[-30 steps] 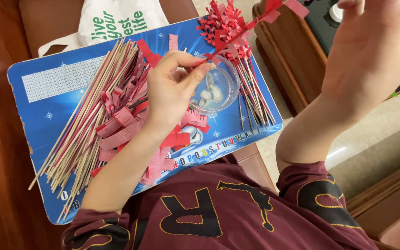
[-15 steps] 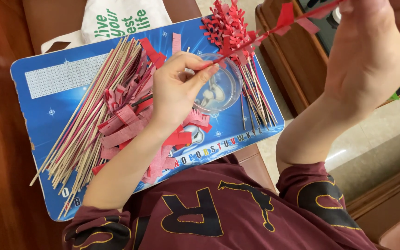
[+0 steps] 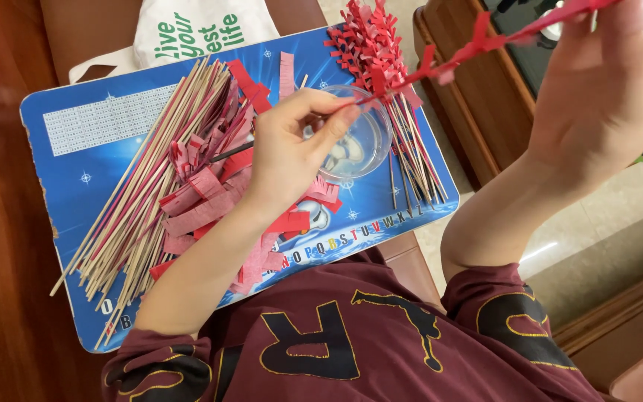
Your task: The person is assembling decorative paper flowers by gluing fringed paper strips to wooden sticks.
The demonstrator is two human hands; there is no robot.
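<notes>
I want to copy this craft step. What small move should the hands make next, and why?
Probably twirl the stick in the left hand to wind on more strip: the right hand holds it taut, unwound, over the bowl.

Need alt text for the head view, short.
Seen from above, the left hand pinches a thin stick over a small clear bowl while the raised right hand holds the fringed red paper strip that runs to it. Beneath lies a blue board with a pile of bare sticks, cut red paper pieces and finished red-fringed sticks.
</notes>
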